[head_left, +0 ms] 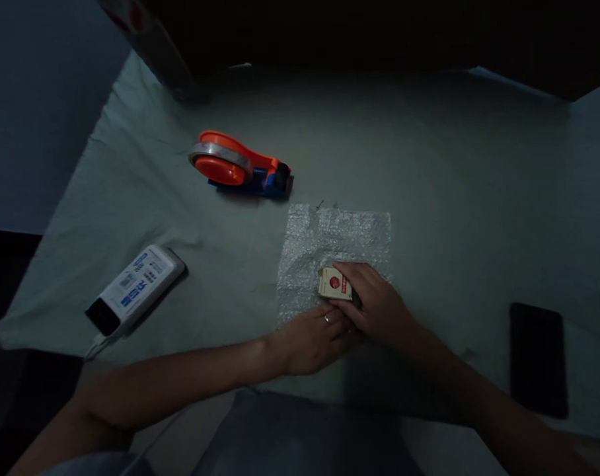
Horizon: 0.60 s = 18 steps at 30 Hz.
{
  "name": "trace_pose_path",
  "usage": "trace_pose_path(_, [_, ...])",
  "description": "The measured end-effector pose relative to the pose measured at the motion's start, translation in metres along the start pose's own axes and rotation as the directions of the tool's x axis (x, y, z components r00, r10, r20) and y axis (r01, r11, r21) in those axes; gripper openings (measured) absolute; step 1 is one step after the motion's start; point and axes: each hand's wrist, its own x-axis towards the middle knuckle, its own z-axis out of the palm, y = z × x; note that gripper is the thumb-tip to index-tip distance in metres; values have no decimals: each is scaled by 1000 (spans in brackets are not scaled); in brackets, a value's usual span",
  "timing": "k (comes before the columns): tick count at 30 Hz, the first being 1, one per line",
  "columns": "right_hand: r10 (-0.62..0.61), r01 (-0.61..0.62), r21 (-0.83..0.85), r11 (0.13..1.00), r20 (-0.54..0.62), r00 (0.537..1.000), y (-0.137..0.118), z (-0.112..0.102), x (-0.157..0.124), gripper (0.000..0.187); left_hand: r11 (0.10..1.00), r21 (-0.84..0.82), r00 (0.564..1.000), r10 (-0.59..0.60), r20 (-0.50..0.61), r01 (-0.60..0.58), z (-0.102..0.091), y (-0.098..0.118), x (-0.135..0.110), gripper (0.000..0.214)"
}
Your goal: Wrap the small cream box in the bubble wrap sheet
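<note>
2 bare hands meet over 1 sheet of bubble wrap (300,258) on the bench, whose top is covered by 1 pale green cloth (439,178). The person's right hand (379,304) is clamped on 1 small box (335,284), which sits over the lower part of the sheet. The left hand (307,342) lies against the right, its fingertips tucked beneath it; whether they press on the box cannot be told. 1 ring (326,318) circles a finger of the left hand. The box is cream-coloured, with 1 round red emblem and 1 red panel of pale lettering, too small to read. The wrap is crinkled, glossy and roughly square. Beyond it to the left stands 1 tape dispenser (263,182), orange and blue plastic, carrying 1 shiny roll of tape (233,156). Nearer on the left lies 1 white block (144,277) with rounded corners, 1 black end and blue print that is too blurred to make out; 1 pale cable (96,345) shows just beside its lower end. Well apart on the right lies 1 flat, black, rectangular slab (538,360) with rounded corners.
</note>
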Motion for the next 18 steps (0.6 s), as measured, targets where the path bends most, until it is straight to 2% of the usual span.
trace_pose_path(4, [-19, 20, -28, 999, 27, 999, 8, 8, 0, 44, 999, -34, 1000, 20, 15, -20, -4, -1, 2, 39])
trace_pose_path(8, [-18, 18, -17, 1000, 34, 999, 10, 8, 1, 47, 999, -42, 1000, -18, 7, 18, -13, 5, -3, 38])
trace_pose_path(11, [-17, 16, -20, 1000, -58, 998, 6, -3, -3, 57, 993, -22, 993, -117, -14, 117, -23, 11, -15, 34])
trace_pose_path(13, [-10, 6, -25, 1000, -151, 988, -4, -16, -10, 55, 974, -41, 975, -222, 20, 223, -32, 14, -22, 28])
trace_pose_path(14, [-20, 18, -15, 1000, -145, 989, -11, -24, -15, 47, 959, -62, 961, -273, 45, 275, -38, 15, -25, 24])
trace_pose_path(16, [-139, 139, 8, 990, 15, 990, -24, -37, -25, 42, 928, -130, 936, -338, 101, 349, -51, 15, -27, 14])
trace_pose_path(18, [-173, 176, -53, 983, 67, 983, -35, -47, -33, 40, 914, -153, 926, -373, 54, 376, -64, 11, -25, 15])
